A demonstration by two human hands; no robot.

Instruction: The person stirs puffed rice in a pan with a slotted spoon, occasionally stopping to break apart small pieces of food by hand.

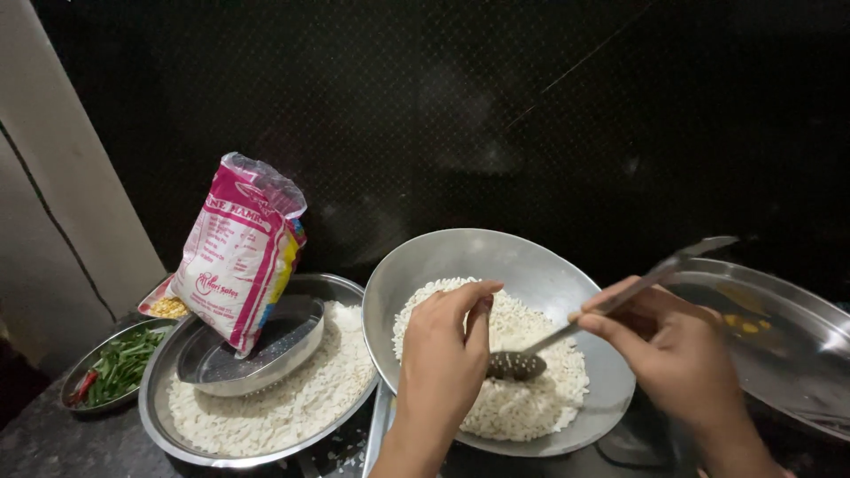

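Left hand (440, 354) pinching puffed rice (522, 403); right hand (673, 350) gripping slotted ladle (611, 305), handle angled upper-right, head lower-left.

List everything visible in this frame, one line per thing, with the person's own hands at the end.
Bowl: 1, steel, centre, tilted, holds puffed rice.
Puffed rice: white, in the bowl and on the plate.
Spoon: 1, slotted metal, head on the rice in the bowl.
Plate: 1, steel, wide, left of the bowl.
Small dish: 1, steel, on the plate's rice.
Bag: 1, pink and white, open top, standing in the small dish.
Green plate: 1, far left, with chopped green chillies and a red one.
Pan: 1, steel, right, yellow bits inside.
Counter: dark stone.
Left hand: over the bowl, fingers by the spoon head.
Right hand: holds the spoon handle.
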